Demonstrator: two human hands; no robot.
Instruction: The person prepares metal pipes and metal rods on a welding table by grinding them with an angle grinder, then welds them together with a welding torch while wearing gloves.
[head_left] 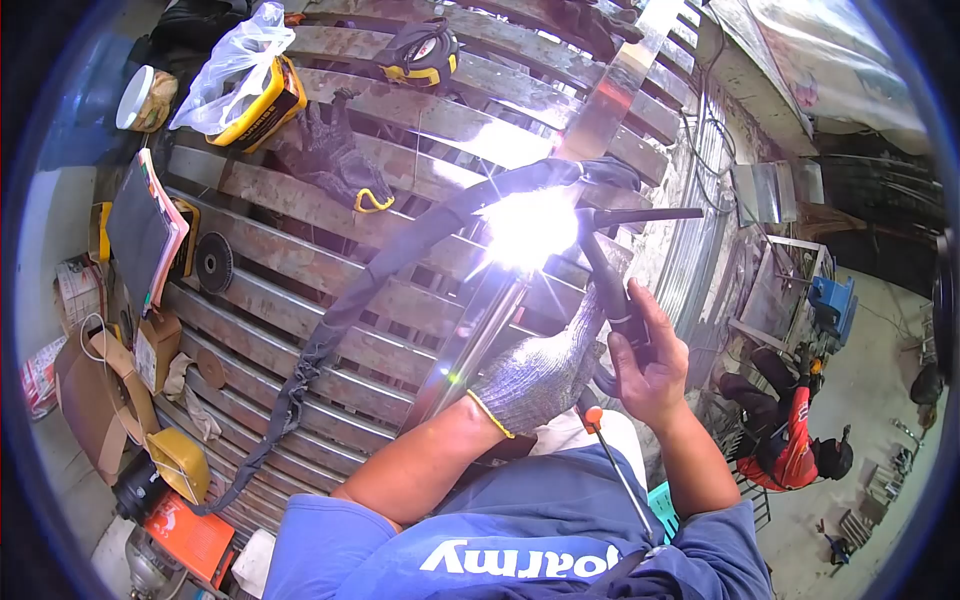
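Observation:
My left hand (540, 380), in a grey knitted glove with a yellow cuff, lies beside a shiny metal bar (480, 335). Its fingers reach up against the handle of a black welding torch (608, 275), where their ends are hidden. My bare right hand (655, 355) has the torch handle between thumb and fingers. At the torch head a white glare hides the tip and the metal under it. A dark-sleeved cable (345, 295) arches past the glare and down to the lower left. Below my hands, a thin rod with an orange end (594, 415) lies over my lap.
On the slatted metal table (290, 190) lie a tape measure (420, 52), a dark glove (335, 155), a yellow-black box (262, 108) and an abrasive disc (214, 262). A folder (145, 235) and cardboard box (100, 400) stand left. A person in red (790, 435) is low at right.

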